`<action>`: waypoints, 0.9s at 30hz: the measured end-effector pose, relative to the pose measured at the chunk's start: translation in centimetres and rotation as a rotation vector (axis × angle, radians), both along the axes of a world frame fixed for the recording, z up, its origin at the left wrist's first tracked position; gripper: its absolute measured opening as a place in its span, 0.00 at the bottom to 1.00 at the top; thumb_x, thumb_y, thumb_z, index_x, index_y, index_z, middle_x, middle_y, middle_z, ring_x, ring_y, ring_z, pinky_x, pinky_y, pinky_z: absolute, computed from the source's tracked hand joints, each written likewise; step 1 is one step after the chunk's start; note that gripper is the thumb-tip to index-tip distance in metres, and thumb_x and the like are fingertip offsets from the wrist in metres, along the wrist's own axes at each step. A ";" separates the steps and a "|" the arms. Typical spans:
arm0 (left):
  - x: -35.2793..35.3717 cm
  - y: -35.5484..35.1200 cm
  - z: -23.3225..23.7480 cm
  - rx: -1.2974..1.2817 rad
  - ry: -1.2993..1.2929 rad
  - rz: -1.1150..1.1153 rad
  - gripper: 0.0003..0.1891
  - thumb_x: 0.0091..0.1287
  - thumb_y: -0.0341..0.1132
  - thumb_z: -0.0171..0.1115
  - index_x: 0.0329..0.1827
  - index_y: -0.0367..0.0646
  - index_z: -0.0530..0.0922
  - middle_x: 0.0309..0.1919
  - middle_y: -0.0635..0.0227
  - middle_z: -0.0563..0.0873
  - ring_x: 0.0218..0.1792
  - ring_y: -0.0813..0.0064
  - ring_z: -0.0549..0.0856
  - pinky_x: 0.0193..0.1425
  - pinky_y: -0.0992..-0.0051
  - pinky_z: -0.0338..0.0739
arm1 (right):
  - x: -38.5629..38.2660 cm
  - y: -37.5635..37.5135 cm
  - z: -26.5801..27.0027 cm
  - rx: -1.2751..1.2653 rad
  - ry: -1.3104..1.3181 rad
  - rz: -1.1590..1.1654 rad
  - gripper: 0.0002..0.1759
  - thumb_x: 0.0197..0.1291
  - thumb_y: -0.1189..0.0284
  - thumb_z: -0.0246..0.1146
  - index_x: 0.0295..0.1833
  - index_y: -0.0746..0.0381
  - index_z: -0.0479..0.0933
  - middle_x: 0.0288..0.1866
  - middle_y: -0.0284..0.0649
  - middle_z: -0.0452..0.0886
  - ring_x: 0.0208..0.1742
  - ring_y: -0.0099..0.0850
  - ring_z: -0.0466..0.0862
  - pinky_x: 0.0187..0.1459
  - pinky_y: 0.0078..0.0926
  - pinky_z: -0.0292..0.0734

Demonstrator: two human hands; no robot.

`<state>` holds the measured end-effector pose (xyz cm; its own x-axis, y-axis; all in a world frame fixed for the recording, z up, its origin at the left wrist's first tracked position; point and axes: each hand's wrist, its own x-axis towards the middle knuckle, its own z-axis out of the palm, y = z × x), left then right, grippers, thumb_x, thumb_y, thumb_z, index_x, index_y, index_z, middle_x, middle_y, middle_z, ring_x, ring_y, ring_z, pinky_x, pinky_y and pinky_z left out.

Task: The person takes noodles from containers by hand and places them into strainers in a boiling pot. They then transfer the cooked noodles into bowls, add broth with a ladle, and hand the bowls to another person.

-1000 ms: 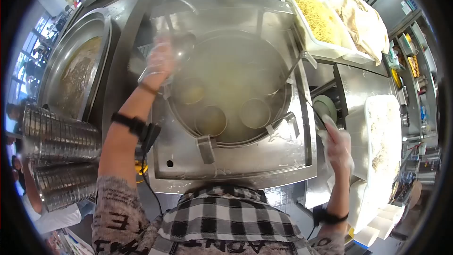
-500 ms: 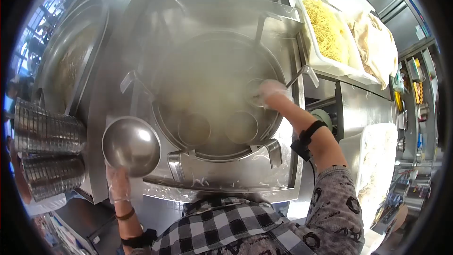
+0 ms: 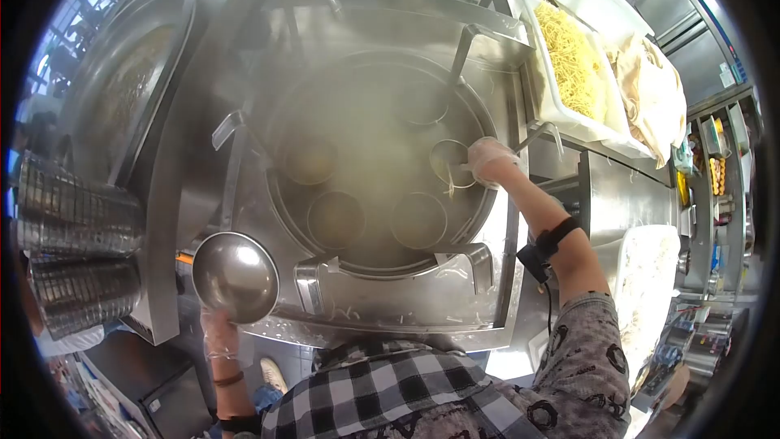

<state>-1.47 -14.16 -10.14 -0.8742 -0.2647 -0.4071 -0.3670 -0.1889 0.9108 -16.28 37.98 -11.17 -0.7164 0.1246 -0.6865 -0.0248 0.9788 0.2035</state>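
My left hand (image 3: 219, 335), in a clear plastic glove, grips the near rim of a shiny steel bowl (image 3: 236, 276), left of the pot. Steam rises from a large round pot (image 3: 280, 215) of cloudy liquid. Several strainer baskets hang in it by bent metal handles, among them a front left basket (image 3: 335, 219) and a front right basket (image 3: 419, 219). At the right side my gloved right hand (image 3: 491, 162) is closed at the edge of another basket (image 3: 449, 161). A few noodle strands (image 3: 451, 187) hang there. What its fingers hold is hidden.
A white tub of yellow noodles (image 3: 565, 61) with a cloth (image 3: 650, 85) stands at upper right. Below it is another white container (image 3: 650, 276). Stacked ribbed metal containers (image 3: 77, 211) and a large steel basin (image 3: 183, 57) are on the left.
The view has shifted slightly. My right hand sits at the side basket's right edge, with noodle strands now visible there. My left hand still holds the bowl, which appears lower and slightly farther right.
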 end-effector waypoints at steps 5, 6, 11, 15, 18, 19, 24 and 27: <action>2.6 -3.4 -5.4 -0.838 0.182 -0.469 0.14 0.46 0.23 0.52 0.38 0.38 0.72 0.36 0.60 0.76 0.37 0.69 0.76 0.40 0.75 0.72 | 1.0 -1.3 -3.5 0.007 0.059 -0.017 0.14 0.52 0.61 0.57 0.37 0.60 0.79 0.40 0.42 0.79 0.43 0.40 0.79 0.40 0.33 0.75; 3.2 -2.6 -5.0 -1.165 0.178 -0.595 0.05 0.46 0.24 0.54 0.26 0.39 0.75 0.33 0.53 0.77 0.35 0.61 0.77 0.40 0.71 0.71 | 0.6 -1.8 0.0 -0.049 0.045 0.045 0.13 0.51 0.64 0.58 0.38 0.60 0.79 0.41 0.43 0.79 0.45 0.41 0.78 0.41 0.33 0.75; 5.7 -3.6 -11.7 -0.465 0.015 -0.164 0.05 0.45 0.22 0.54 0.25 0.39 0.75 0.30 0.57 0.77 0.33 0.64 0.77 0.37 0.70 0.72 | 1.4 -0.2 -5.2 -0.041 0.137 -0.071 0.15 0.48 0.62 0.62 0.33 0.64 0.79 0.38 0.48 0.79 0.43 0.41 0.78 0.42 0.34 0.74; 5.3 -1.8 -12.0 -0.496 -0.045 -0.165 0.02 0.45 0.27 0.54 0.18 0.44 0.73 0.20 0.72 0.74 0.21 0.78 0.74 0.23 0.77 0.67 | 0.7 -0.5 0.3 -0.114 0.075 0.002 0.11 0.47 0.70 0.60 0.37 0.63 0.78 0.38 0.45 0.78 0.43 0.42 0.78 0.43 0.32 0.73; 4.3 -0.7 -11.6 -0.095 -0.002 0.017 0.01 0.45 0.27 0.55 0.19 0.42 0.74 0.19 0.72 0.73 0.21 0.79 0.73 0.23 0.77 0.66 | 1.0 -3.6 6.9 0.000 0.259 -0.004 0.09 0.49 0.71 0.57 0.36 0.61 0.78 0.38 0.47 0.77 0.43 0.41 0.78 0.43 0.31 0.73; 3.7 -0.5 -11.3 -0.097 0.001 0.028 0.01 0.45 0.27 0.55 0.19 0.42 0.74 0.19 0.72 0.73 0.21 0.79 0.73 0.23 0.77 0.66 | 0.7 -4.3 8.4 0.055 0.342 0.065 0.09 0.49 0.73 0.55 0.35 0.60 0.79 0.39 0.48 0.77 0.42 0.41 0.78 0.41 0.31 0.74; 4.0 -1.1 -12.5 -0.745 0.149 -0.327 0.02 0.43 0.23 0.56 0.22 0.37 0.75 0.21 0.63 0.79 0.32 0.68 0.80 0.32 0.73 0.74 | -6.2 -8.6 6.8 -0.279 0.420 0.414 0.11 0.44 0.75 0.56 0.36 0.58 0.78 0.40 0.46 0.77 0.42 0.38 0.78 0.40 0.29 0.74; 2.7 0.5 -10.1 -0.017 -0.111 -0.054 0.07 0.43 0.22 0.56 0.27 0.36 0.76 0.29 0.61 0.79 0.36 0.67 0.79 0.37 0.73 0.76 | -9.1 -15.3 4.0 -0.359 0.224 0.507 0.14 0.44 0.74 0.57 0.40 0.59 0.77 0.42 0.46 0.77 0.44 0.38 0.77 0.44 0.34 0.72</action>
